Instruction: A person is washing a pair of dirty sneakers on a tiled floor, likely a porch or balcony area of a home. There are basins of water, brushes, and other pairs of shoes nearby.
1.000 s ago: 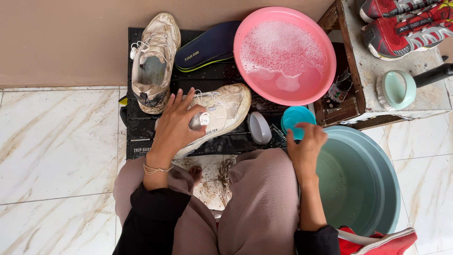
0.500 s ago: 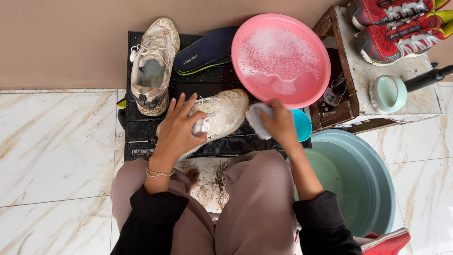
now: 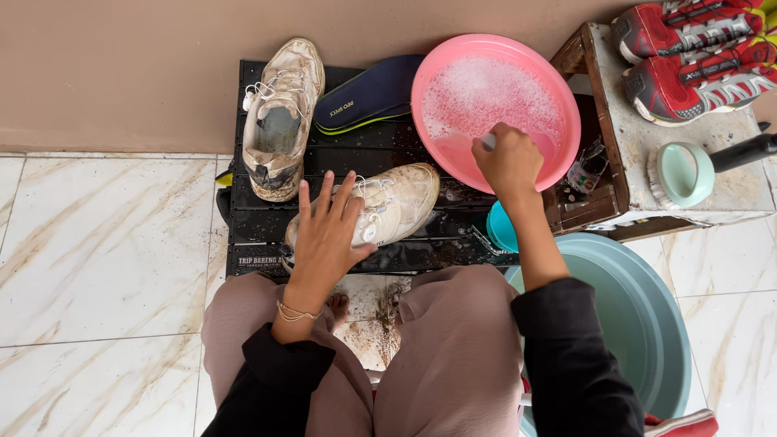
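Hands: two; white shoes (image 3: 279, 121) two, red shoes (image 3: 696, 57) two

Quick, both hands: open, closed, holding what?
Left hand: open, fingers spread, resting on the dirty white shoe.
Right hand: closed on a small brush, mostly hidden, over the pink basin.

Black long sleeves (image 3: 566, 356) cover both arms down toward the wrists, above loose dusty-pink trousers (image 3: 453, 364). A thin chain bracelet (image 3: 295, 311) (beaded, gold-toned) circles the wrist of the left hand (image 3: 328, 235).
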